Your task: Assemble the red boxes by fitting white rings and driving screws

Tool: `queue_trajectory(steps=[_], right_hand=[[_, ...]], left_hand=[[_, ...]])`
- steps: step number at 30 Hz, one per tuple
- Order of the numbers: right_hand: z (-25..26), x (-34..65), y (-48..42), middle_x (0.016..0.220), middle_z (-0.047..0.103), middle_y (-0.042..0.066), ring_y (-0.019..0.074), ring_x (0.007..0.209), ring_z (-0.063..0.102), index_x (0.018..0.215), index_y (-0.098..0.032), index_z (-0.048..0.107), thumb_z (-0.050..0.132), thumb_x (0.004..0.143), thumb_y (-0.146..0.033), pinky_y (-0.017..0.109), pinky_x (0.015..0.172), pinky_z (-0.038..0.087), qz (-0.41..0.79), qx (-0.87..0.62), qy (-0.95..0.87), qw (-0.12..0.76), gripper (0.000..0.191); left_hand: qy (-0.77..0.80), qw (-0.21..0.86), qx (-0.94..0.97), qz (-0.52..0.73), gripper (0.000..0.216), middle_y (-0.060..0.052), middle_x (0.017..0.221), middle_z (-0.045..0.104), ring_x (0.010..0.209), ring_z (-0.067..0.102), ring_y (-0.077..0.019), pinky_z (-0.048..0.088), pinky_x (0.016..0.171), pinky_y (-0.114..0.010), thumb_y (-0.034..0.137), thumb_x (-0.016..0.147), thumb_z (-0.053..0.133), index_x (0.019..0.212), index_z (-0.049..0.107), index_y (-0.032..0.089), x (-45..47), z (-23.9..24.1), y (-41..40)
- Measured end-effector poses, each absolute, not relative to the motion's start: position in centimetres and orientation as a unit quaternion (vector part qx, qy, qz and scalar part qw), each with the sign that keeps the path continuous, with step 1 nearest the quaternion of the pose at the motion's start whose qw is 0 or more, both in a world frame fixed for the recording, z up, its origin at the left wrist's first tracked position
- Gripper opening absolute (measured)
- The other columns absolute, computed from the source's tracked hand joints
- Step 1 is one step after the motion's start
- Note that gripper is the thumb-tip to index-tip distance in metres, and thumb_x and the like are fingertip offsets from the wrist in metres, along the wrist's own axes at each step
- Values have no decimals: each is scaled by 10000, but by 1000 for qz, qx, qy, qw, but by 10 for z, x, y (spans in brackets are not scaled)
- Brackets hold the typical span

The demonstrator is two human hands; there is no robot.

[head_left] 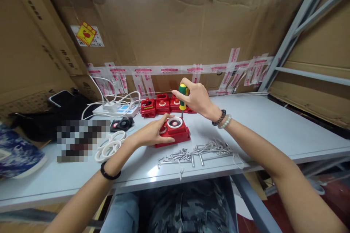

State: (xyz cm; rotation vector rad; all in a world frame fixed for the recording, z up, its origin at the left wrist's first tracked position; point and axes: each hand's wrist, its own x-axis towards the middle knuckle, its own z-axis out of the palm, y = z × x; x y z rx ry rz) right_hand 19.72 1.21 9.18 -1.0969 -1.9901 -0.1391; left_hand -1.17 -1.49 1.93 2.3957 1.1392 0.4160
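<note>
My right hand (195,98) is closed around the green and yellow handle of a screwdriver (182,96), held upright with its tip down on a red square part (175,131). That part carries a white ring (174,122) on top. My left hand (153,133) rests on the part's left side, fingers curled over its edge and holding it on the white table (273,127).
Several more red parts (161,105) stand in a row behind. A pile of metal screws (197,151) lies near the front edge. White rings (109,145), a power strip with cables (117,109), a black item (123,123) and a dark bag (54,113) lie left. Cardboard walls the back.
</note>
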Motion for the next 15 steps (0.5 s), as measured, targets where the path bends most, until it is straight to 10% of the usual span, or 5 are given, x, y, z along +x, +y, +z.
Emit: queue_trajectory(steps=[7,15], right_hand=[[94,204,15,927,612,21,113,661,494,1214,-211,468,497,870,-270,268,651,399,112,-306,-871,367,351],[91,187,12,640,537,-1,134,564,432,956,-187,559,551,854,-461,285,572,307,-86,-460,-793,390,293]], left_hand=[[412,226,869,153,835,-151,1425,464,1219,525,-332,411,1005,-429,534,726,682,1392,291,216,-11,19,-15],[415,214,872,147,826,-155,1370,515,1171,558,-325,436,971,-422,547,732,676,1384,295,212,-12,19,-14]])
